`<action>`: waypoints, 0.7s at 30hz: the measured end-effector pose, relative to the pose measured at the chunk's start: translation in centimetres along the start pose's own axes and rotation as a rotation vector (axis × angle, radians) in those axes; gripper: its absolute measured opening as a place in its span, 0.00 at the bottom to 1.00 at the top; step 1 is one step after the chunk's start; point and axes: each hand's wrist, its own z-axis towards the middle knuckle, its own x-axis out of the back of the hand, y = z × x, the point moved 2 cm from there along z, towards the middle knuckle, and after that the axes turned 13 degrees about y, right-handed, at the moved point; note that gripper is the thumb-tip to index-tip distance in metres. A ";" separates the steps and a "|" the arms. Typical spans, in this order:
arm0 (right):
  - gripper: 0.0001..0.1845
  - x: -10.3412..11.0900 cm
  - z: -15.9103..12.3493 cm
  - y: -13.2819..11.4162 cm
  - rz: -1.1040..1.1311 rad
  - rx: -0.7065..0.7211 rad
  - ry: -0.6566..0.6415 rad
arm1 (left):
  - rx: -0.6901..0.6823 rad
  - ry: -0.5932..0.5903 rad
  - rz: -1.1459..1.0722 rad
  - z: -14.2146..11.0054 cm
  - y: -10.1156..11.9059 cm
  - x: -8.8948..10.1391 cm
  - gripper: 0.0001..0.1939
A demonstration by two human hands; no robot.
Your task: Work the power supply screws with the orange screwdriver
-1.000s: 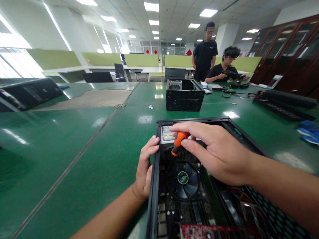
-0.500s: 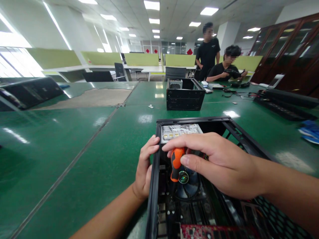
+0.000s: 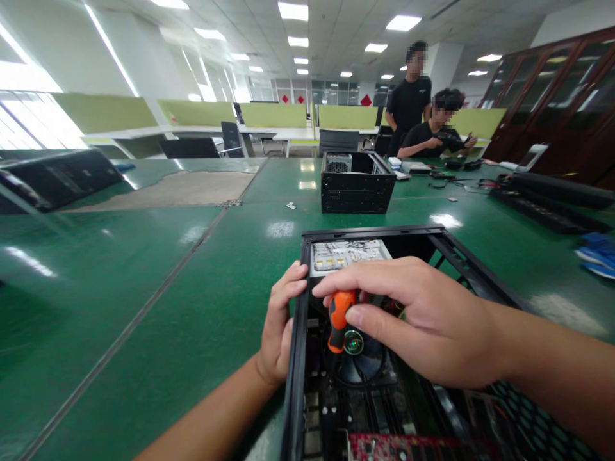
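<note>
The right grip [image 3: 418,320] holds an orange-black screwdriver [image 3: 341,314].

The right hand [image 3: 418,323] arches palm-down, thumb [image 3: 372,319] opposed beneath an outstretched index finger [image 3: 346,276]; the left hand [image 3: 279,330] stands upright (forearm [image 3: 211,406] slanting upward), fingers [image 3: 289,282] slightly bent.

Can pass freely over the green tabletop [image 3: 144,275] left of the open computer case [image 3: 296,358], or between that and the second case [image 3: 355,194]. Is stopped at the near case's left edge by the left hand [image 3: 278,330]; above the fan [image 3: 368,366], by the right hand [image 3: 418,320] and screwdriver [image 3: 340,314]; nearer, by the red circuit board [image 3: 384,445].
</note>
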 end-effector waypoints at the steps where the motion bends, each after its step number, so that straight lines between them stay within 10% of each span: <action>1: 0.19 0.0 0.0 0.0 0.000 0.020 0.011 | 0.003 -0.001 0.000 0.1 0.0 0.0 0.28; 6: 0.05 -0.3 -0.2 0.2 0.003 0.114 0.035 | 0.009 0.017 -0.003 0.4 0.2 -0.1 0.25; 15: 0.23 -0.3 0.0 -0.2 0.026 0.105 0.003 | -0.002 0.007 -0.020 -0.3 -0.1 0.1 0.30; 21: 0.16 1.0 0.2 -0.3 0.027 0.090 0.098 | -0.011 -0.010 -0.012 0.1 0.1 0.2 0.28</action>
